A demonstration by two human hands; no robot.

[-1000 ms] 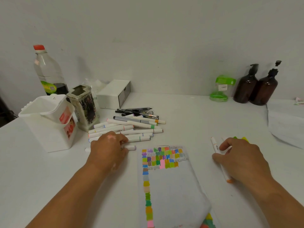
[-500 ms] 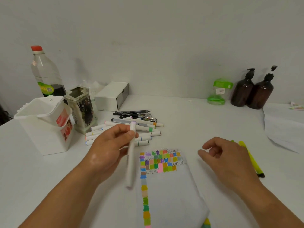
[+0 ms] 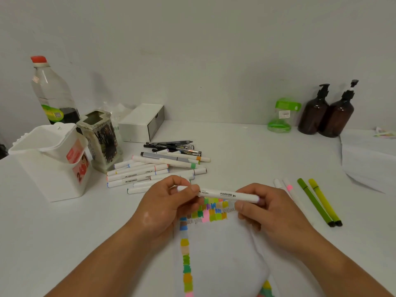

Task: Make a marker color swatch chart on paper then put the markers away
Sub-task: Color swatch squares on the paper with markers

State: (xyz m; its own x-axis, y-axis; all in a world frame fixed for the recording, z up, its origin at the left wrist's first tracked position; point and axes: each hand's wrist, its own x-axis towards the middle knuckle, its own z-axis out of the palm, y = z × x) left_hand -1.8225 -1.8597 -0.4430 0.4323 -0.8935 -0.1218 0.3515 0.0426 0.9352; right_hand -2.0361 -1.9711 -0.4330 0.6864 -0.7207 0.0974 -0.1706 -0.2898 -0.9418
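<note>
A marker pile (image 3: 150, 170) lies behind the paper (image 3: 225, 249). The left hand (image 3: 165, 204) and right hand (image 3: 272, 213) pinch a white marker (image 3: 222, 194) by its ends, crosswise.

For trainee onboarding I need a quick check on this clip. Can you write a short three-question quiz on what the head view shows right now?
1. True or false: the left hand and right hand hold one marker by its ends above the paper.
2. Where do the two green pens lie? A) on the paper B) on the table, right of the paper C) in the left hand
3. Fill in: the brown bottles stand at the back ____ of the table.
Key: 1 true; 2 B; 3 right.
</note>
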